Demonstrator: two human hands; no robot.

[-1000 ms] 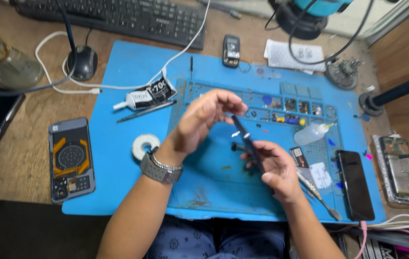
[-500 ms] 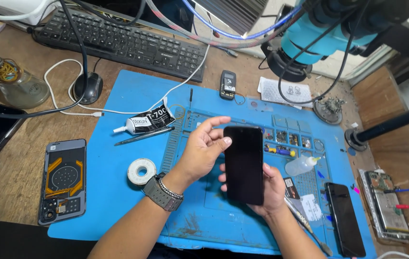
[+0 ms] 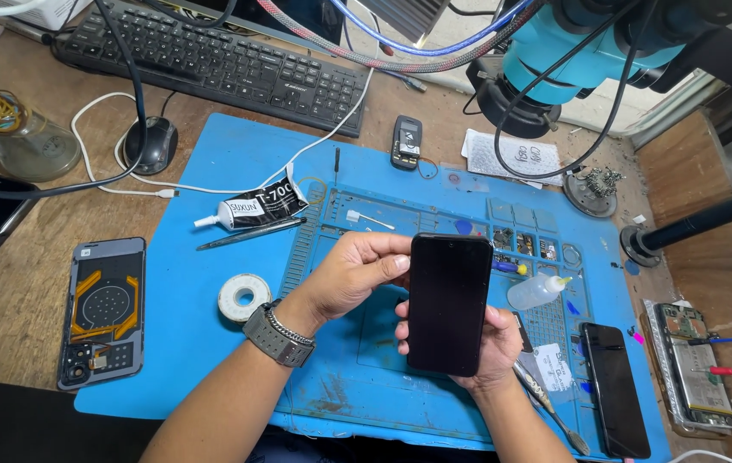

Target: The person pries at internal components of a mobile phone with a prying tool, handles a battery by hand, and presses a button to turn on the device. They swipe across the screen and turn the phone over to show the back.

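Observation:
A black smartphone (image 3: pixel 450 302) is held screen-up above the blue work mat (image 3: pixel 211 334). My right hand (image 3: pixel 494 347) cradles it from beneath, fingers wrapped around its lower half. My left hand (image 3: pixel 355 274), with a metal watch on the wrist, rests its fingers against the phone's upper left edge. The screen is dark.
On the mat lie a glue tube (image 3: pixel 254 208), a tape roll (image 3: pixel 244 297), a thin metal tool (image 3: pixel 250 234), a small squeeze bottle (image 3: pixel 537 291), a second dark phone (image 3: pixel 614 387) and tweezers (image 3: pixel 550 407). A phone back cover (image 3: pixel 104 310) lies left, an opened phone (image 3: pixel 690 369) right. Keyboard (image 3: pixel 220 64), mouse (image 3: pixel 150 144), microscope (image 3: pixel 572 43) behind.
A second ago the phone was edge-on between my hands; it has since turned flat, screen up. The view has tilted up, showing more of the desk's far side.

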